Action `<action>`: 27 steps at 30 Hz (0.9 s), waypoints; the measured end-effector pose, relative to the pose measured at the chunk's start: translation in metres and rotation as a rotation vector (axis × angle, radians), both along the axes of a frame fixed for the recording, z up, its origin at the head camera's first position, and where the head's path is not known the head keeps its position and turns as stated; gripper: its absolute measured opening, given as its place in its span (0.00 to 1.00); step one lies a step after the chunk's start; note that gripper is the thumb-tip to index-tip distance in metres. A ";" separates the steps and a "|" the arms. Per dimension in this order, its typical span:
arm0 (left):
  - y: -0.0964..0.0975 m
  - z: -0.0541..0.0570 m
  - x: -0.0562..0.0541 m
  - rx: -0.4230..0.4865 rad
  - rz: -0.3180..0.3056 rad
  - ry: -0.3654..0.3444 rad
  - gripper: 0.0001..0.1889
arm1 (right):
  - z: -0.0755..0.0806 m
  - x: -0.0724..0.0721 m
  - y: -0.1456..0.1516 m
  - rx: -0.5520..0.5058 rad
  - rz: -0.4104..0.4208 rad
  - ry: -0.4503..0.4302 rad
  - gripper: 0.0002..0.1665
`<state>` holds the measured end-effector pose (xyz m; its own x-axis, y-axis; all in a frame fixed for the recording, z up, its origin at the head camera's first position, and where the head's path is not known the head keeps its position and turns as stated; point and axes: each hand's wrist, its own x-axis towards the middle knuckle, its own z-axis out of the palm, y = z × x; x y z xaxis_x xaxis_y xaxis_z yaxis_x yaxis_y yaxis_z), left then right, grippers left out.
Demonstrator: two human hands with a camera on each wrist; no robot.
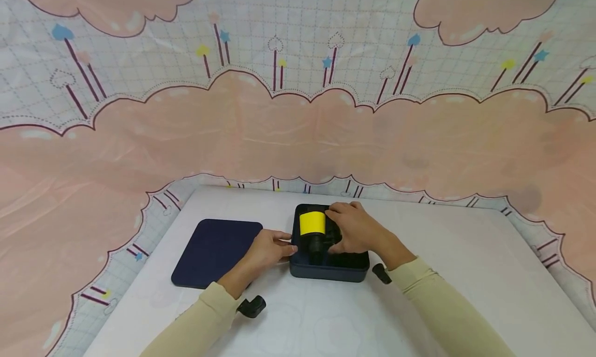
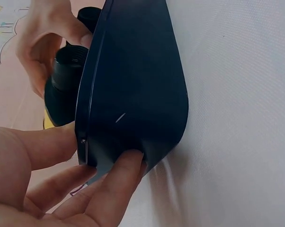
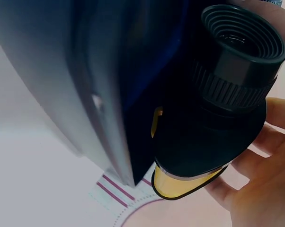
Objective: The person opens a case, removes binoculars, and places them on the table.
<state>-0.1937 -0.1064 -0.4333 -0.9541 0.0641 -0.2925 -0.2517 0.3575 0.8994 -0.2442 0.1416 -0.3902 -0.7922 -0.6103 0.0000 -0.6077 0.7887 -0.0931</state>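
Yellow-and-black binoculars (image 1: pixel 312 223) sit tilted in the opening of a dark navy box (image 1: pixel 326 272), overlapping its rim in the wrist views. My right hand (image 1: pixel 356 227) grips their right half from the side, hiding most of that barrel. One ribbed eyepiece (image 3: pixel 235 61) faces the right wrist camera, and both eyepieces show in the left wrist view. My left hand (image 1: pixel 270 246) touches the box's left side, thumb at the rim and fingertips (image 2: pixel 130 158) against the outer wall.
The flat navy lid (image 1: pixel 219 248) lies on the white table (image 1: pixel 302 321) left of the box, partly behind my left forearm. Black wrist cameras (image 1: pixel 252 307) show at both wrists. A patterned pink-and-white curtain (image 1: pixel 298 134) hangs behind the table.
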 end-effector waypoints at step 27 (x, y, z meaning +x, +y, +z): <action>-0.002 -0.002 0.001 0.046 0.009 0.009 0.23 | 0.025 0.005 0.043 0.027 -0.047 0.064 0.57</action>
<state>-0.1932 -0.1084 -0.4352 -0.9573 0.0687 -0.2808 -0.2464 0.3139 0.9169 -0.2396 0.1842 -0.3655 -0.8189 -0.5728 0.0358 -0.5739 0.8183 -0.0336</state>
